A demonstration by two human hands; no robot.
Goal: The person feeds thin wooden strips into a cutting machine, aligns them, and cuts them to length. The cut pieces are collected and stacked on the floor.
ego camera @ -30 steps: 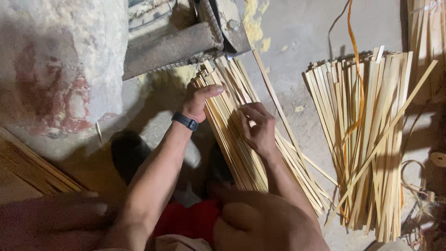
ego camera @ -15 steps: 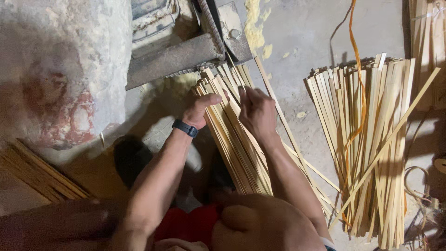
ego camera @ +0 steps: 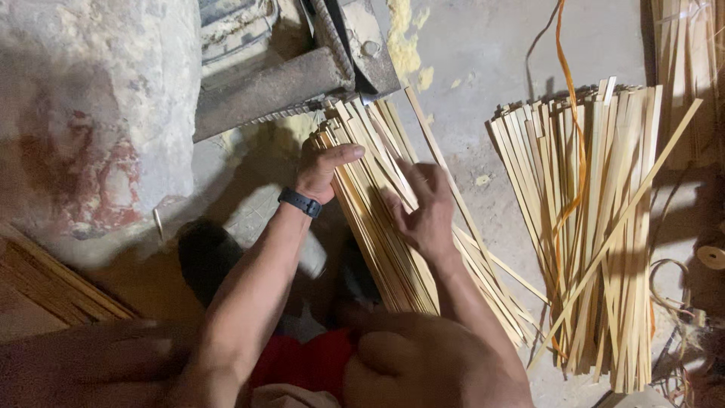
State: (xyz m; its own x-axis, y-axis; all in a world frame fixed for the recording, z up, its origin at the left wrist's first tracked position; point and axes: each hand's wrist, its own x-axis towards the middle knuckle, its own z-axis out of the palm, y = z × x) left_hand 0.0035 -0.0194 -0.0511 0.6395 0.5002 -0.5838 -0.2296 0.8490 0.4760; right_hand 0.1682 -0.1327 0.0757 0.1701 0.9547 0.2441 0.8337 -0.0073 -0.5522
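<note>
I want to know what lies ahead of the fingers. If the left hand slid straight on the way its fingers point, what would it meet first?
The left hand points right across the bamboo strip bundle; it would probably meet the right hand first, though depth is unclear.

Single head-worn camera looks steeply down, close above the person's left hand [ego camera: 321, 170] and right hand [ego camera: 423, 211] (arms entering from below), the grey concrete floor [ego camera: 483, 45] filling the frame.

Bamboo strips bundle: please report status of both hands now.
Left hand flat on bamboo strip bundle, open. Right hand fingering strips, none gripped. Machine roller at bundle's far end.
</note>
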